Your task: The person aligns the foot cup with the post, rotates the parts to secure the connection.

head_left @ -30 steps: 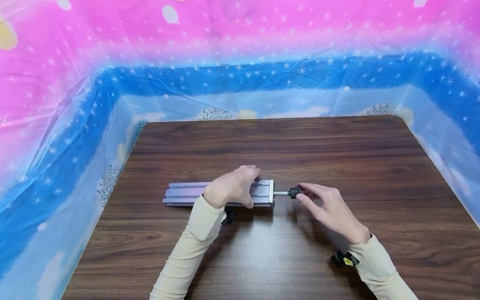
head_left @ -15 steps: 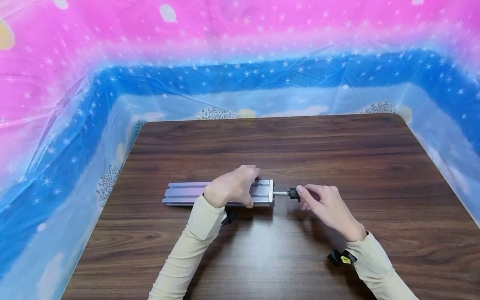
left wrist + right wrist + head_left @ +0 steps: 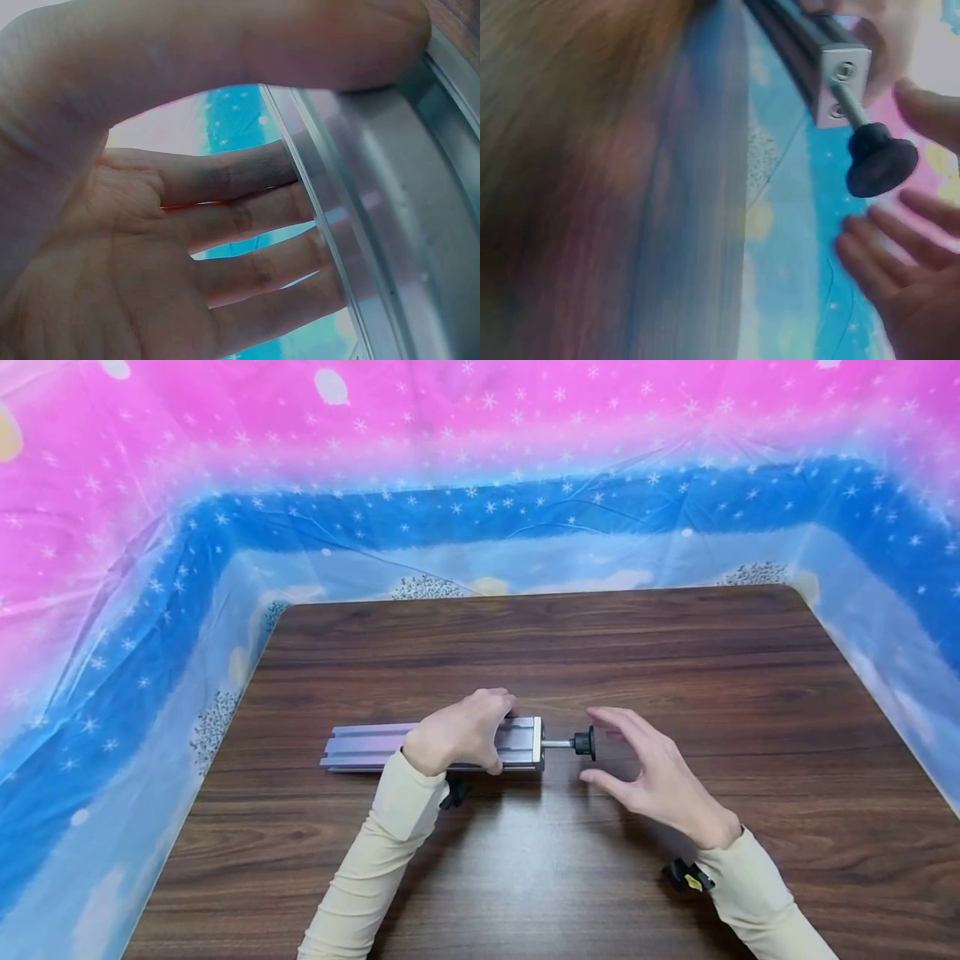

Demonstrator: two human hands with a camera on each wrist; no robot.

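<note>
A length of grooved aluminium profile [image 3: 367, 747] lies across the table, an end plate [image 3: 845, 86] with screws at its right end. Out of that plate sticks a threaded rod [image 3: 557, 744] carrying a black levelling foot [image 3: 584, 743] with a flared round base. My left hand [image 3: 461, 731] grips the profile near the plate, thumb on the near side and fingers over the far side; the left wrist view shows the thumb pressed on the metal. Around the foot, my right hand [image 3: 660, 772] is spread, thumb and fingers apart from it on either side.
The dark wood-grain table [image 3: 525, 652] has rounded far corners. A pink and blue cloth [image 3: 480, 510] with snowflakes hangs behind and beside it. Black wrist cameras sit at both cuffs, the right one [image 3: 686, 875] with a yellow mark.
Half a second ago my right thumb and fingers pinched the black foot; now they have opened away from it. My left hand keeps its grip on the profile.
</note>
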